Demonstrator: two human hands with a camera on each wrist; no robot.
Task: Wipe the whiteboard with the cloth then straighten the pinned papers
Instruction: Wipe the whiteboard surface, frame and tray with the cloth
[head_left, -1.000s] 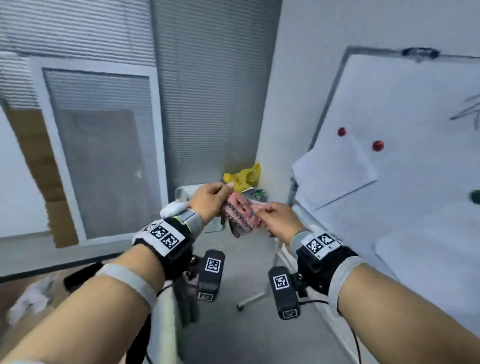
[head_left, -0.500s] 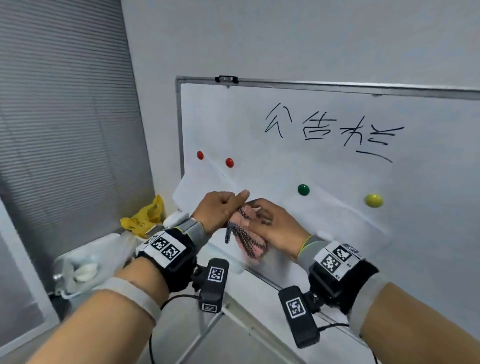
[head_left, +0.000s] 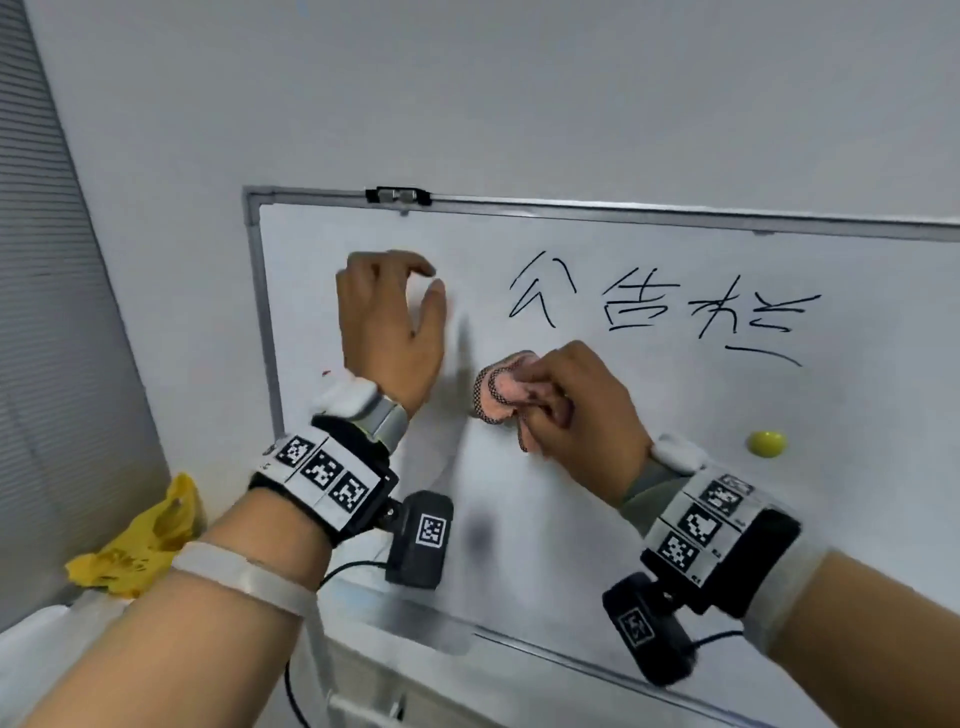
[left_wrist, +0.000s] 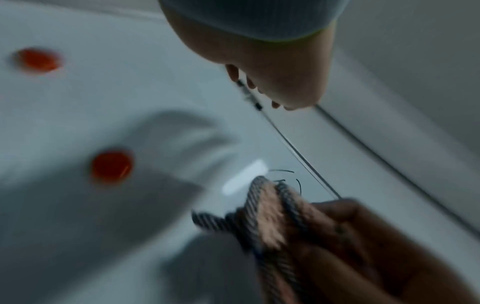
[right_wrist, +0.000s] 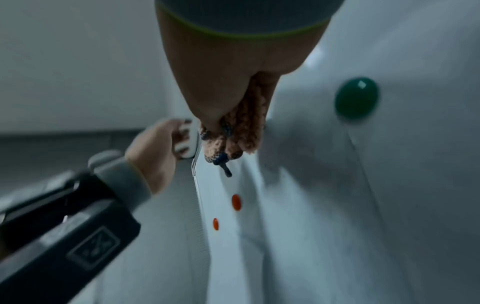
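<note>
From the head view, the whiteboard (head_left: 649, 415) hangs on a pale wall, its grey frame running along the top and left edges. Black handwriting (head_left: 660, 306) sits in the upper middle of the board. The right hand (head_left: 582, 410) has its fingers curled round a bunched pink cloth (head_left: 501, 392), which it holds against the board, below and to the left of the writing. The left hand (head_left: 389, 322) is raised at the board's upper left part, fingers loosely bent and holding nothing; whether it touches the surface cannot be told. A yellow magnet (head_left: 767, 443) sticks to the board to the right of the right hand. A crumpled yellow bag (head_left: 140, 540) lies at lower left, beside the board.

From the left wrist view, which is blurred, two red magnets (left_wrist: 112, 167) sit on the board, and the cloth (left_wrist: 270, 216) shows a grey mesh edge, gripped by the right hand (left_wrist: 363, 246) at lower right.

From the right wrist view, the cloth (right_wrist: 244, 131) pokes out from the closed right hand (right_wrist: 221, 78). A green magnet (right_wrist: 356, 98) pins a sheet of paper (right_wrist: 337, 205) just beside it. The left hand (right_wrist: 155, 148) is near the board's frame.
</note>
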